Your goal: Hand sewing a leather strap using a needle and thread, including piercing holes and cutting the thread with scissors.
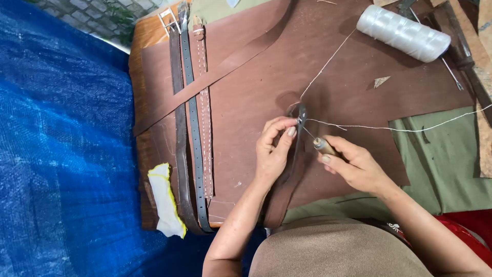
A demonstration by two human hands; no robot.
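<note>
While the left hand (274,149) pinches the top end of a dark leather strap (287,174) between thumb and fingertips, the right hand (353,164) is closed around the wooden handle of an awl (322,145), whose thin metal point angles toward ten o'clock and meets the strap just beside the left thumb. The strap runs down from the hands toward six o'clock, lying on a large smooth brown leather sheet (287,72) that covers most of the worktop. White thread (328,61) rises from the strap toward one o'clock to a glossy, cylindrical white spool (402,33); a second strand leaves toward three o'clock across olive green cloth (441,154). At nine o'clock from the hands, three narrow belts (192,128) lie side by side: one dark brown, one grey with punched holes, one reddish with pale stitching, crossed by a slanting brown strip (215,77). A crumpled white and yellow rag (165,200) sits at eight o'clock, beside coarse blue tarpaulin (61,154).
</note>
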